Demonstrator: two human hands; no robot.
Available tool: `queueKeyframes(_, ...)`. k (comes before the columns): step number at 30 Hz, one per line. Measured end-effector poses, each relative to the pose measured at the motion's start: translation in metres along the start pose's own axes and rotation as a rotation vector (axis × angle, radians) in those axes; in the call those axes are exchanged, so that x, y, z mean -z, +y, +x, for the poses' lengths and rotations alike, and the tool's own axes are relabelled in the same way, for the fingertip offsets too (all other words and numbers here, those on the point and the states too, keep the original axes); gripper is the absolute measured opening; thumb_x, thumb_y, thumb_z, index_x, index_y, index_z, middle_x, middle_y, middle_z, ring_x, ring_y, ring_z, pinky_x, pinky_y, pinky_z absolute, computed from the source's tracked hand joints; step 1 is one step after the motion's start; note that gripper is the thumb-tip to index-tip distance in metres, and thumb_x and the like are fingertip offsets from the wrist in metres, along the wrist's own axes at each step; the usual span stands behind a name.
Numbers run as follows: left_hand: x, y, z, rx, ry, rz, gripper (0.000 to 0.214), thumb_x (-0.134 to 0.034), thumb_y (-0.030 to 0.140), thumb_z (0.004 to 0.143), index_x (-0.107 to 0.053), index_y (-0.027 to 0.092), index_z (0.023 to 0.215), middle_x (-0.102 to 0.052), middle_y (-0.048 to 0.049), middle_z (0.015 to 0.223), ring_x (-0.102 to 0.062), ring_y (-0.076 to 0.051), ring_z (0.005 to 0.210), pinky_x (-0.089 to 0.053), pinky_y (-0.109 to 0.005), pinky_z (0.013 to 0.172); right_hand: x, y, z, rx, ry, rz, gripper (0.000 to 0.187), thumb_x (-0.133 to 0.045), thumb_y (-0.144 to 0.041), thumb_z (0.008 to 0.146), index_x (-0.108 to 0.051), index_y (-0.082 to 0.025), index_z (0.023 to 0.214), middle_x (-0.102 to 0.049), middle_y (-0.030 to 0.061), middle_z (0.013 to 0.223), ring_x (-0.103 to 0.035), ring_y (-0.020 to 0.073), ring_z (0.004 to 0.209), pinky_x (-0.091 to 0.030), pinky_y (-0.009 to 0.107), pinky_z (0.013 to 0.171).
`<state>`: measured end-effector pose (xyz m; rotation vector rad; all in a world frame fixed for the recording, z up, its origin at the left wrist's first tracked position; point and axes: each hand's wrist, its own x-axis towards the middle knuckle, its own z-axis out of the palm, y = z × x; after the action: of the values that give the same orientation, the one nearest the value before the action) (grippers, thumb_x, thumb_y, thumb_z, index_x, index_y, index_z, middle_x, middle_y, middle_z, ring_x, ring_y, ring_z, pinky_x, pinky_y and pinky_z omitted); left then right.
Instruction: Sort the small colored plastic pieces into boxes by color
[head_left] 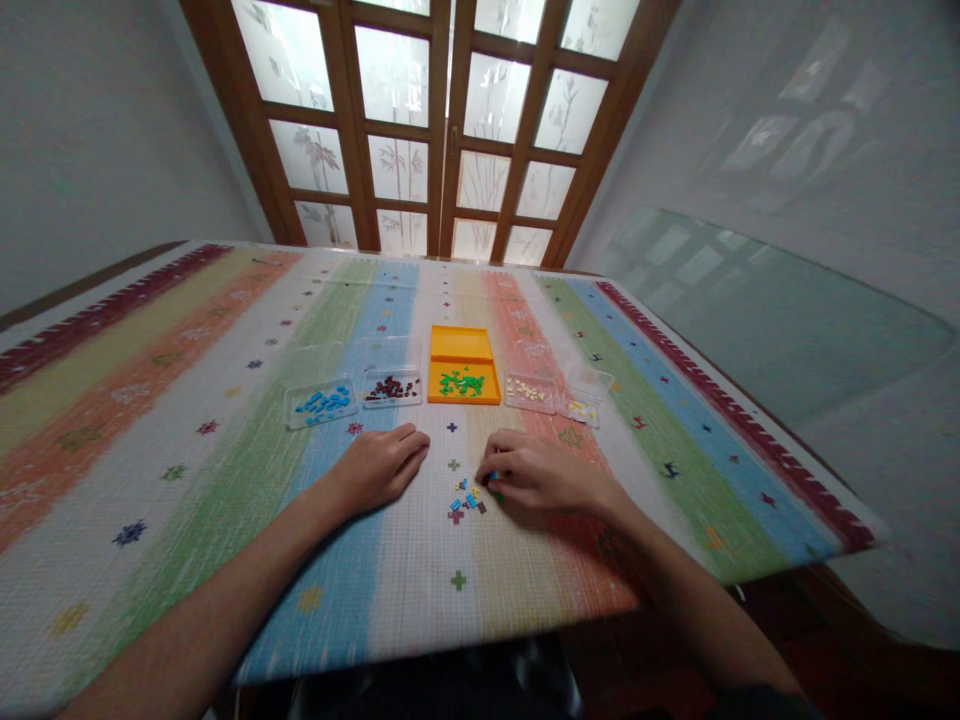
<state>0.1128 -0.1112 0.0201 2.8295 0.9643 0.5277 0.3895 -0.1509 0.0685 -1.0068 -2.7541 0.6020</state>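
Observation:
My left hand [381, 466] rests on the striped tablecloth, its fingers loosely bent and slightly apart, with nothing seen in them. Just right of the middle, my right hand [529, 472] has its fingers curled down in a pinch. A small blue piece, like a tiny toy brick [493, 478], shows at its fingertips; a bit of green [499, 496] peeks out below them. Beside those fingertips lies a loose cluster of tiny blue, yellow and brown bricks [470, 502]. The right fingers partly hide what they touch.
Beyond my hands stands an open orange case [461, 343] with green pieces inside. Clear plastic trays flank it: one with blue pieces [321, 404], one with dark brown pieces [392, 388], and two with pale yellow pieces [531, 389] [581, 409]. The table's near edge runs below my forearms.

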Motion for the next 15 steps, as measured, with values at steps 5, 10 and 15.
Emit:
queueKeyframes(5, 0.0, 0.0, 0.001, 0.003, 0.0, -0.001, 0.023, -0.04, 0.023, 0.102, -0.062, 0.016, 0.099, -0.068, -0.0066, 0.09, -0.066, -0.019, 0.074, -0.05, -0.031, 0.067, -0.008, -0.004, 0.005, 0.088, 0.01, -0.002, 0.019, -0.062, -0.011, 0.091, -0.076, -0.017, 0.102, -0.069, 0.008, 0.098, -0.062, 0.018, 0.09, -0.048, 0.029, 0.081)
queueKeyframes(10, -0.001, 0.0, 0.0, 0.016, -0.002, -0.002, 0.023, -0.041, 0.024, 0.102, -0.062, 0.017, 0.099, -0.067, -0.0063, 0.09, -0.066, -0.019, 0.074, -0.05, -0.03, 0.067, -0.015, -0.004, 0.009, 0.127, 0.017, -0.045, 0.019, -0.061, -0.008, 0.091, -0.076, -0.017, 0.099, -0.07, 0.0073, 0.095, -0.062, 0.017, 0.087, -0.047, 0.028, 0.078)
queueKeyframes(15, -0.001, 0.0, 0.0, 0.016, -0.008, 0.003, 0.025, -0.039, 0.024, 0.103, -0.062, 0.017, 0.099, -0.068, -0.0063, 0.09, -0.065, -0.019, 0.074, -0.05, -0.03, 0.067, -0.017, -0.002, 0.01, 0.118, 0.022, -0.07, 0.019, -0.062, -0.007, 0.09, -0.074, -0.019, 0.098, -0.068, 0.0059, 0.094, -0.06, 0.0166, 0.086, -0.045, 0.027, 0.075)
